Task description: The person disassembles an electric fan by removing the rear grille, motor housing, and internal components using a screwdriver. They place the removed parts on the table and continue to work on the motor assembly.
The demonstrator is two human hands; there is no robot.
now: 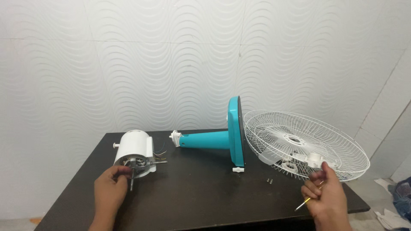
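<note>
At a dark table, the left hand pinches the shaft end of a white fan motor housing near the left edge, while the right hand grips a thin screwdriver beside the white wire grille. Steadying the motor firmly looks wise; two loose screws lie near the teal fan stand.

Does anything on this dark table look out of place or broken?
The fan lies in parts: white motor housing with bare wires showing, teal stand tipped on its side, white wire grille overhanging the dark table edge.
</note>
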